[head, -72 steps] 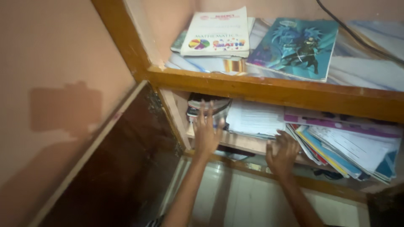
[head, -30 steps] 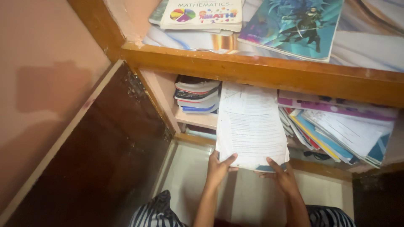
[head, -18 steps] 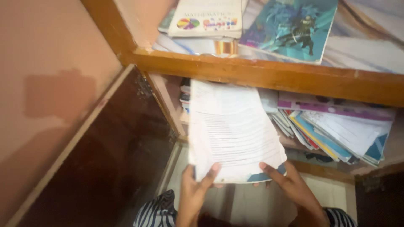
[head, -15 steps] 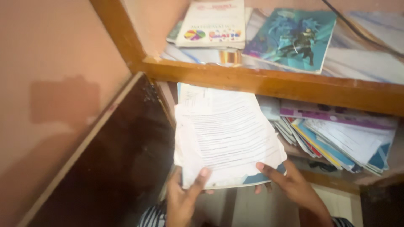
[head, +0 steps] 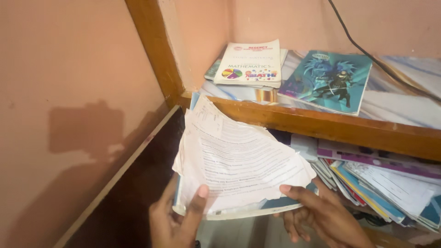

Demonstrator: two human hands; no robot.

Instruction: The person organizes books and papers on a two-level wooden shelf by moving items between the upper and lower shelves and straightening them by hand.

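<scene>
Having drawn the bundle of printed papers [head: 239,170] out of the lower shelf [head: 321,126], I'm holding it up, left hand [head: 177,220] and right hand [head: 317,213] pinching its near edge.

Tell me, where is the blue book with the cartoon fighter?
The blue book lies on the upper wooden shelf, right of the white maths book.

A home study corner: a wooden shelf [head: 321,126] against peach walls, a schoolbook [head: 250,62] at twelve o'clock, loose papers [head: 381,183] at three.
</scene>
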